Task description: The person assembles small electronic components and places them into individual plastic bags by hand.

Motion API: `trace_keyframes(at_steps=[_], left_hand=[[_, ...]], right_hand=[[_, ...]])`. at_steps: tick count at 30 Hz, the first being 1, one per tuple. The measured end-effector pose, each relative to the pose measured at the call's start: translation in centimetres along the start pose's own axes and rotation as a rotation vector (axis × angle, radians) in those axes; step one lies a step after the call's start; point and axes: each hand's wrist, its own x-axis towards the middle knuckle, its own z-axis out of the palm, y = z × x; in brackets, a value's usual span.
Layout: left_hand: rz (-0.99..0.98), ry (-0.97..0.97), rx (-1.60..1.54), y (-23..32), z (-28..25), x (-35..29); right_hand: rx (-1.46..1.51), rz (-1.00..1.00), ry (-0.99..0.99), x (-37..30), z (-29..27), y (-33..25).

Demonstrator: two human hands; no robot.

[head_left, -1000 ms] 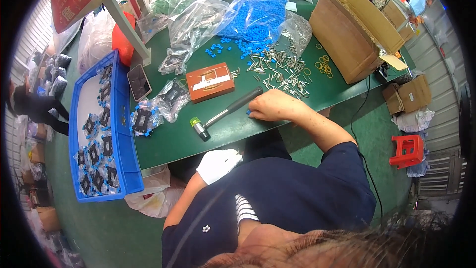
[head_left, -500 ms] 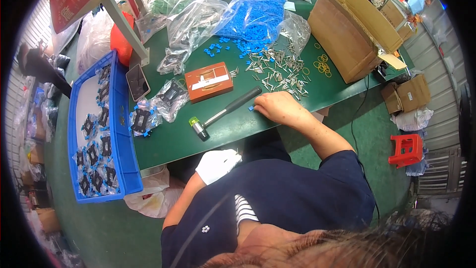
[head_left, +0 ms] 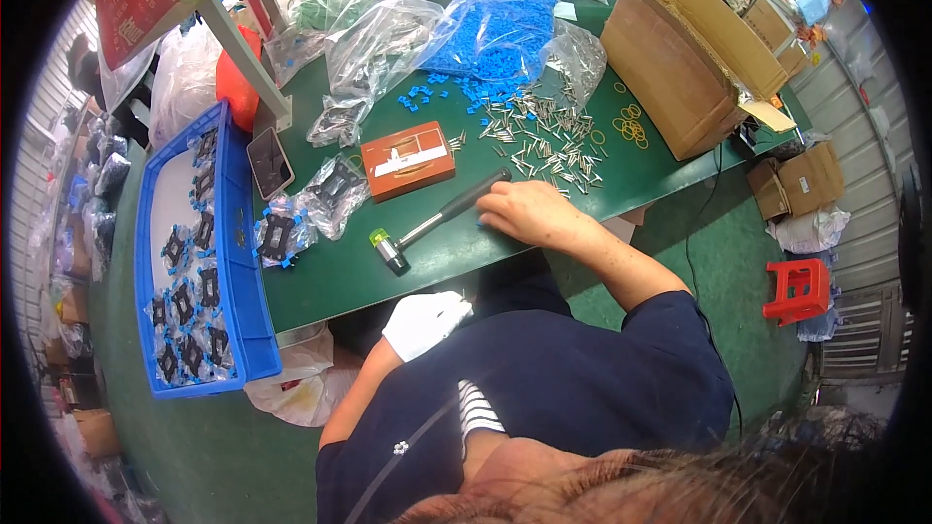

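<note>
My left hand [head_left: 424, 323], in a white glove, is pinched at the table's near edge; a tiny metal pin seems to poke up from its fingertips. Bare, my right hand [head_left: 527, 212] rests low over the table's front edge with curled fingers, and whatever they hold is hidden beneath them. Just left of it lies a hammer [head_left: 440, 218] with a dark grip and a green-and-black head. Beyond the hands, many metal pins [head_left: 553, 141] are scattered, and small blue plastic clips [head_left: 424, 95] lie loose by a clear bag of blue clips [head_left: 500, 34].
A reddish-brown box [head_left: 417, 180] sits mid-table. To the left are bagged black frames with blue corners [head_left: 279, 235], a phone [head_left: 270, 163] and a blue crate [head_left: 254, 330] holding more bagged frames. An open cardboard box [head_left: 665, 78] and rubber bands [head_left: 633, 126] are right.
My right hand has shifted slightly left and up toward the hammer's handle. The blue clip seen at its fingertips before is now out of sight. The left hand stays put.
</note>
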Motion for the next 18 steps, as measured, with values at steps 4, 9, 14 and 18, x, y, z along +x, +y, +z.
trace_keyframes(at_steps=[4,9,14,18], left_hand=[[0.074,0.020,0.013,0.0,-0.1,0.1],[-0.024,-0.005,-0.022,0.3,-0.3,0.1],[-0.018,0.011,-0.051,0.1,-0.2,-0.1],[-0.023,-0.005,-0.048,0.5,-0.3,0.0]], right_hand=[[-0.023,-0.141,0.011,0.1,1.6,0.3],[-0.020,-0.249,-0.023,0.4,0.4,1.2],[0.081,0.009,0.037,0.0,-0.9,0.7],[0.000,0.080,-0.026,-0.5,0.2,0.2]])
